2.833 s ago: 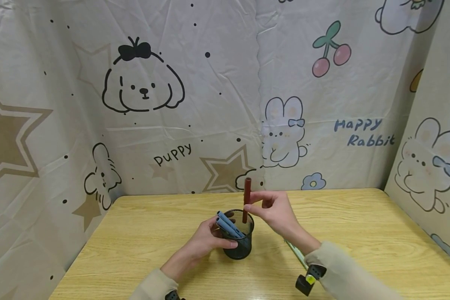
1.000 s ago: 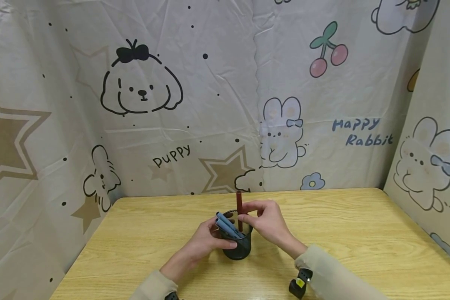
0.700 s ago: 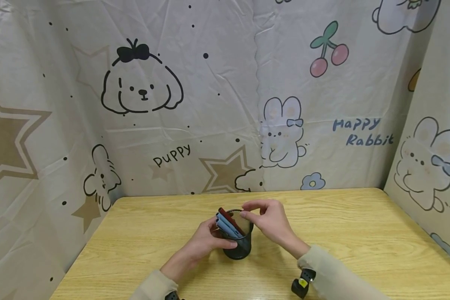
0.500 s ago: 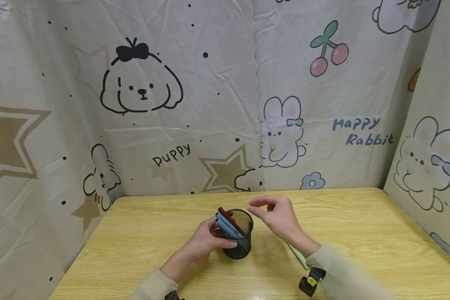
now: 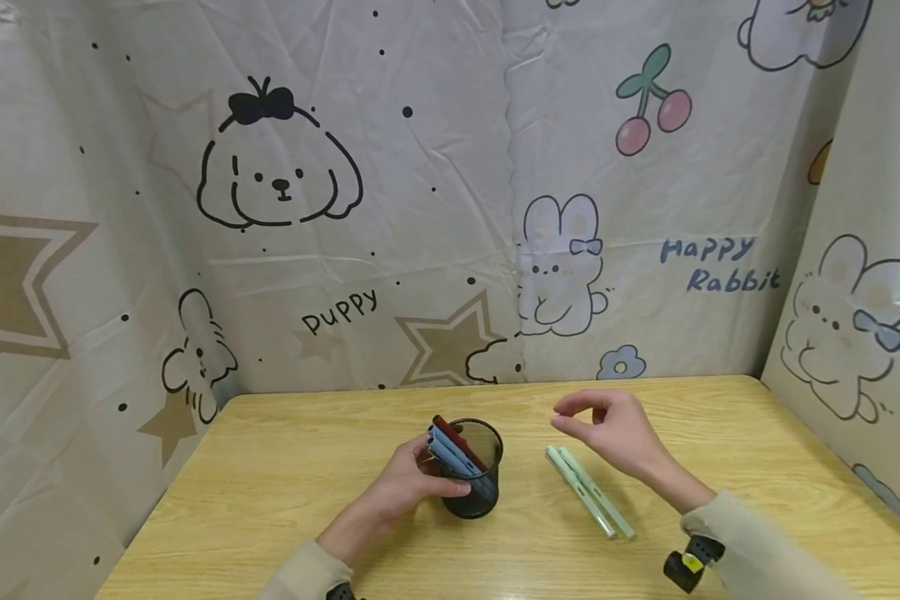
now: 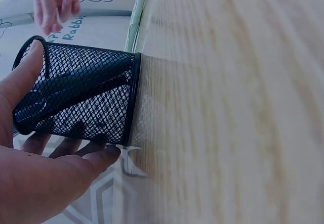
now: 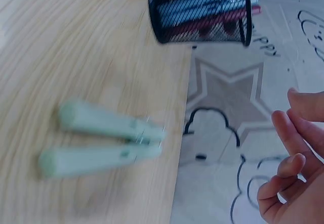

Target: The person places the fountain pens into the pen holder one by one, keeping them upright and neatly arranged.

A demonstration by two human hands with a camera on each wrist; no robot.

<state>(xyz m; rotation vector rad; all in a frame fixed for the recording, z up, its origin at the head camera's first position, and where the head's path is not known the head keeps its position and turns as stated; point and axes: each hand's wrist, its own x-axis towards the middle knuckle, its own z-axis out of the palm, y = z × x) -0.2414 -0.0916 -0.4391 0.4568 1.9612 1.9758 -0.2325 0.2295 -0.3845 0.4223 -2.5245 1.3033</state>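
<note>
A black mesh cup (image 5: 474, 479) (image 6: 81, 97) (image 7: 202, 14) stands on the wooden table (image 5: 285, 475). My left hand (image 5: 405, 483) (image 6: 30, 178) grips its left side, with the thumb at the rim. Two blue pens (image 5: 450, 454) and a dark red pen (image 5: 453, 435) lean in it. My right hand (image 5: 607, 429) (image 7: 291, 178) hovers empty to the right of the cup, its fingers loosely curled. Below it, two pale green pens (image 5: 588, 492) (image 7: 101, 138) lie side by side on the table.
Cartoon-printed cloth (image 5: 450, 192) walls the table at the back and both sides. A black wrist camera mount (image 5: 690, 562) shows on my right sleeve. Bare wood lies at the left and far right of the table.
My right hand lowered the dark red pen into the cup, let go of it, and moved off to the right. The two green pens have come into sight beneath it.
</note>
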